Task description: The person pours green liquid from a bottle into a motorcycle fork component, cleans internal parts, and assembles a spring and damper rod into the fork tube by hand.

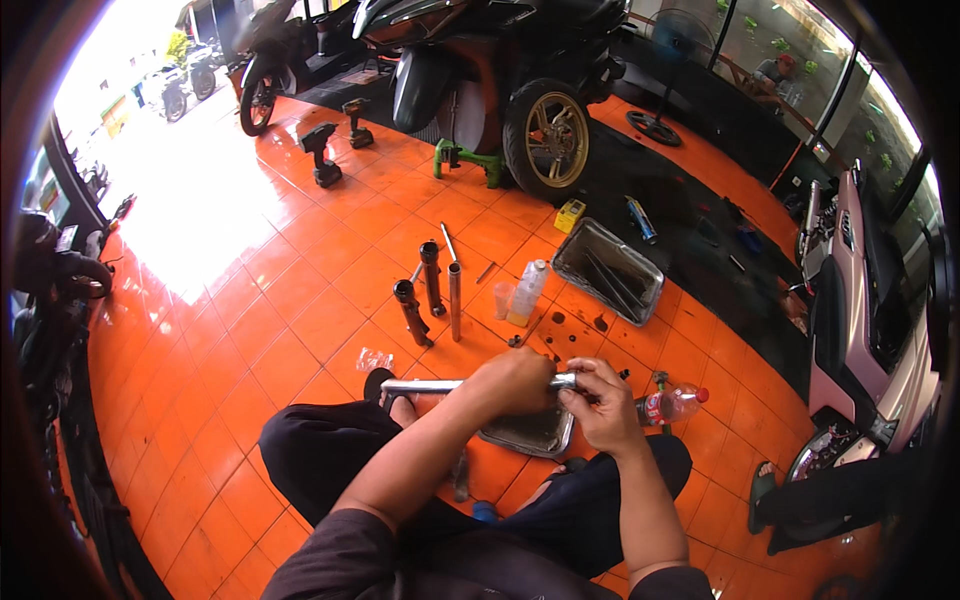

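Observation:
My left hand (515, 385) is closed around a long silver metal tube (430, 386), held horizontally over a metal tray (525, 447). My right hand (600, 405) has its fingertips on the tube's right end; any smaller piece there is too small to make out. A plastic bottle with a red cap (675, 402) lies right of the tray. Ahead stand two dark fork legs (431, 275) and a chrome tube (456, 305), beside a translucent bottle with yellow liquid (530, 290).
A second tray (650, 300), a yellow box (569, 216), power drills (325, 165) and a green stand (470, 165) are farther forward, near scooters (540, 140). A pink scooter (850, 310) and another person's sandalled foot (762, 495) are at right. A person (775, 85) sits beyond glass.

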`<act>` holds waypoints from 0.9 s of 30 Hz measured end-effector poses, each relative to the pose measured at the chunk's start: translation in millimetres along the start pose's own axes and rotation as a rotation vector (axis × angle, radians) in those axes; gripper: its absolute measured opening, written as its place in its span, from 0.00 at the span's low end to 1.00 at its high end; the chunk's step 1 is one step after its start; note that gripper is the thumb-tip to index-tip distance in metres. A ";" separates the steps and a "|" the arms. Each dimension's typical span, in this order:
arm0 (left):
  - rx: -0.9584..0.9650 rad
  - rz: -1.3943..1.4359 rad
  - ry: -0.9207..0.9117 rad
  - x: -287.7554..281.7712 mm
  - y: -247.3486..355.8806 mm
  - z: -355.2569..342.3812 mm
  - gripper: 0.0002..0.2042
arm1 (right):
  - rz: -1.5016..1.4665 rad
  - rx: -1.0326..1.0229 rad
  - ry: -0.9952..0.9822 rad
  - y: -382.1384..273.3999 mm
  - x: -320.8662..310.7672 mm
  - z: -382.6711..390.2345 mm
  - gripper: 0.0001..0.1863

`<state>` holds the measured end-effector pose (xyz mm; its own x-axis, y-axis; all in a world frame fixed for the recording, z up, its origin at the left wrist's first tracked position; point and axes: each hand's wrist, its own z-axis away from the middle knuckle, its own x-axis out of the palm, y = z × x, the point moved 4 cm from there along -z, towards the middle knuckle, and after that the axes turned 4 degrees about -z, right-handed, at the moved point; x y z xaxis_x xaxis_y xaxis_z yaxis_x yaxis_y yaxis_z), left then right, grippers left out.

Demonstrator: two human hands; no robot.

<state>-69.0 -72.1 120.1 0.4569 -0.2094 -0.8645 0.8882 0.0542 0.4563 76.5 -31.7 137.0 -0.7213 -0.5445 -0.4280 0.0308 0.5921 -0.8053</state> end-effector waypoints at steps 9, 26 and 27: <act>-0.447 -0.623 -0.600 90.6 23.6 -37.4 0.14 | -0.797 0.426 0.187 94.9 124.5 44.3 0.13; -0.496 -0.821 -0.801 216.6 -28.2 -19.8 0.13 | -1.136 1.013 -0.191 128.2 155.6 67.7 0.13; -0.496 -0.828 -0.800 214.8 -29.4 -19.5 0.13 | -1.188 1.034 -0.188 127.5 157.5 67.1 0.13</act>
<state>4.1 -99.6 -83.1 -0.2492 -0.8802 -0.4038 0.8963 -0.0518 -0.4403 13.2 -81.8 -60.6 -0.5868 -0.4920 0.6430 0.0295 -0.8066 -0.5903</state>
